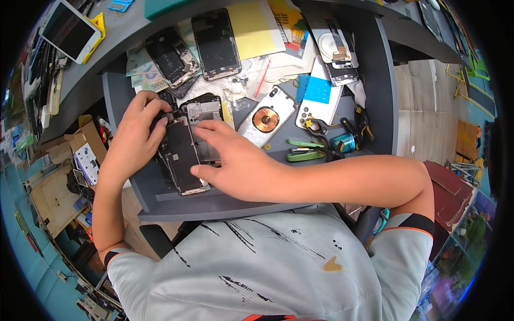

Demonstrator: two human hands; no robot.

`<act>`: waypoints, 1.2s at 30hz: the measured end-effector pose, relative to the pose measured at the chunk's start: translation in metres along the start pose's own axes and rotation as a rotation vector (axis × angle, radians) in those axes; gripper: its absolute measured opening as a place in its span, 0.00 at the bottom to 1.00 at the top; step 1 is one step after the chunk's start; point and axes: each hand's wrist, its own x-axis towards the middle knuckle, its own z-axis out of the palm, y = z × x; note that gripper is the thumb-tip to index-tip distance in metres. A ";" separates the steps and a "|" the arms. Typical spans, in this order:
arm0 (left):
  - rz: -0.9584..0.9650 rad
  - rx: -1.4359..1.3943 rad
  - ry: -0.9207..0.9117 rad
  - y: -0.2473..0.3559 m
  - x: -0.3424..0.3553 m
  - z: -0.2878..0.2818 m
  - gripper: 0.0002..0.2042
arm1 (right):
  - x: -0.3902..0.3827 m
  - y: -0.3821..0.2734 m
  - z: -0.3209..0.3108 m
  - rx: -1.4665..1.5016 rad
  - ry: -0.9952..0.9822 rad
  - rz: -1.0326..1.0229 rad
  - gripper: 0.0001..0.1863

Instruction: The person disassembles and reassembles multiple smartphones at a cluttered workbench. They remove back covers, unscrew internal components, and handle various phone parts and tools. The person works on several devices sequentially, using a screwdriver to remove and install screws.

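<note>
A black phone screen panel (181,152) with metal brackets along its edges lies tilted at the front left of an open grey drawer (176,202). At its top left corner my left hand (136,136) has thumb and fingers curled in around a small dark part; what exactly they grip is hidden. My right hand (235,163) reaches in from the right, with forefinger and thumb apart. Its thumb tip is by the panel's lower right edge, and its fingers are over a grey metal phone frame (208,111) that lies partly under the panel.
Opened phone bodies (171,56) and a dark phone back (216,43) lie farther back. A silver phone housing with a copper coil (265,119), a white phone back (321,101), green-handled nippers (306,156) and black pliers (356,125) fill the right. A white phone (72,29) rests above left.
</note>
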 end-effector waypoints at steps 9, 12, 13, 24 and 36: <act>0.002 0.054 0.061 0.001 0.001 0.000 0.12 | -0.017 -0.005 -0.044 -0.214 -0.182 -0.140 0.24; 0.094 0.099 0.090 0.003 0.008 0.000 0.13 | -0.037 -0.019 -0.071 -0.360 -0.152 -0.202 0.22; 0.129 0.104 0.102 0.006 0.011 0.001 0.13 | -0.046 -0.031 -0.083 -0.419 -0.138 -0.237 0.22; 0.722 0.274 0.078 0.086 0.139 0.050 0.24 | -0.143 -0.013 -0.116 -0.711 0.269 -0.435 0.23; 0.664 0.574 0.075 0.109 0.185 0.043 0.24 | -0.169 0.024 -0.124 -0.618 0.387 -0.552 0.17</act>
